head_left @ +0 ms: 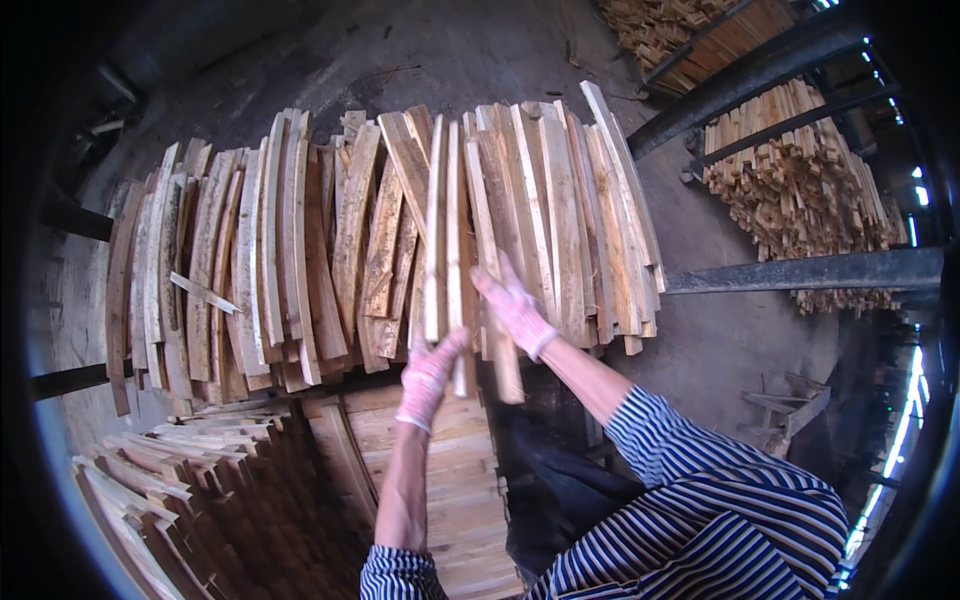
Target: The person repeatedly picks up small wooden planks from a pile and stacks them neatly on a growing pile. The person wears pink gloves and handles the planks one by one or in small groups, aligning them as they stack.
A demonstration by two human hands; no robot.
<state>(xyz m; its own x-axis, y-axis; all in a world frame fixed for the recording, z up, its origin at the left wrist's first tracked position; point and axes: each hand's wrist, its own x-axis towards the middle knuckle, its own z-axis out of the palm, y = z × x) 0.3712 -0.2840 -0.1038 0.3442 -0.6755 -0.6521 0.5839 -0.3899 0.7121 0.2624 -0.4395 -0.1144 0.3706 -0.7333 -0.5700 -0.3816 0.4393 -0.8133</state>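
Note:
Both my hands wear pale pink knitted gloves. My left hand [432, 375] is closed at the near ends of two pale wooden strips [436, 240], its thumb against their side. Farther up and to the right, my right hand [515, 308] grips another wooden strip [508, 375], whose near end sticks out toward me. These strips lie on top of a wide row of rough wooden strips [560, 220], laid side by side and pointing away from me. Some fingers of both hands are hidden or slightly blurred.
Below the row, a layer of pale boards [440, 480] lies close to my left forearm. At lower left stands a stack of strips [150, 470]. Dark metal beams [800, 270] cross at right, by a large wood pile [790, 170]. Dark cloth [560, 480] hangs before me.

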